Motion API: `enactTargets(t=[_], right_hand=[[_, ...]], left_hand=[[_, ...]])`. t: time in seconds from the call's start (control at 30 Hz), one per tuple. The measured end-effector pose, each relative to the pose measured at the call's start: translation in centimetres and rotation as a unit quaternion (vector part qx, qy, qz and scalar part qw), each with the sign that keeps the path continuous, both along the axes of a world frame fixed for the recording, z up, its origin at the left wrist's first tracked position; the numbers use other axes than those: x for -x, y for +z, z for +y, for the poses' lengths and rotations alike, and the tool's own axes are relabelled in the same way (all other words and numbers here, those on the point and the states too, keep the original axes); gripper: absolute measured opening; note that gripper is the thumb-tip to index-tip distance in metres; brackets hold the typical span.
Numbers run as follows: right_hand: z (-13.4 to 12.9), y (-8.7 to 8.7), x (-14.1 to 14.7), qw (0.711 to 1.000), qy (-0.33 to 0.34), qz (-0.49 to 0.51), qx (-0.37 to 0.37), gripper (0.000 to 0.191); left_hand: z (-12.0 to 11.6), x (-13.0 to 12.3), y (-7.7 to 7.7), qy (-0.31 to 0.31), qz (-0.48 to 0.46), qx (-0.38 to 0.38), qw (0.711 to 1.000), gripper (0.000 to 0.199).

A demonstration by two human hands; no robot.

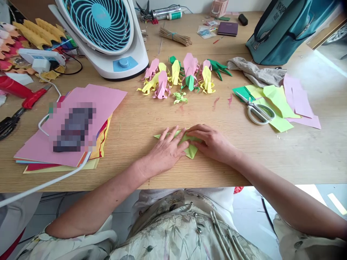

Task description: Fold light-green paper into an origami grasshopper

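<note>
Green paper (191, 152) (creased, pointed), left hand (168, 148) spread atop, right hand (213, 141) touching

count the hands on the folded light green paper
2: the left hand across the folded light green paper on its left side, the right hand at its right side.

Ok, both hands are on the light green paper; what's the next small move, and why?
Probably press the light green paper flat with the right hand, keeping the left hand as the anchor: the left lies spread across it, the right touches its other side, and creases show at its near point.
</note>
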State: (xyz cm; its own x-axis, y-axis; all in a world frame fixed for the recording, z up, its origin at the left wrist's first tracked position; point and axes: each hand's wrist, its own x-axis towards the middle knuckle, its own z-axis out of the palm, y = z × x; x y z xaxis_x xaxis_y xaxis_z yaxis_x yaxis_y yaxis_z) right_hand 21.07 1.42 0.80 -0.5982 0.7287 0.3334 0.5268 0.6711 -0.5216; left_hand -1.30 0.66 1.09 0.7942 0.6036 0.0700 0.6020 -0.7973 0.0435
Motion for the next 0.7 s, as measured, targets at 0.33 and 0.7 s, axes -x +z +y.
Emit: enactTargets(t=[0.33, 0.7], right_hand=[[-0.4, -0.6, -0.4, 1.0, 0.021, -0.013, -0.013, 0.035], [-0.4, -0.9, -0.4, 1.0, 0.023, -0.003, -0.02, 0.032]], left_hand=[[-1.8, 0.6, 0.8, 0.008, -0.012, 0.007, 1.0, 0.049], [-3.3, 1.2, 0.1, -0.046, -0.027, 0.036, 0.998, 0.061]])
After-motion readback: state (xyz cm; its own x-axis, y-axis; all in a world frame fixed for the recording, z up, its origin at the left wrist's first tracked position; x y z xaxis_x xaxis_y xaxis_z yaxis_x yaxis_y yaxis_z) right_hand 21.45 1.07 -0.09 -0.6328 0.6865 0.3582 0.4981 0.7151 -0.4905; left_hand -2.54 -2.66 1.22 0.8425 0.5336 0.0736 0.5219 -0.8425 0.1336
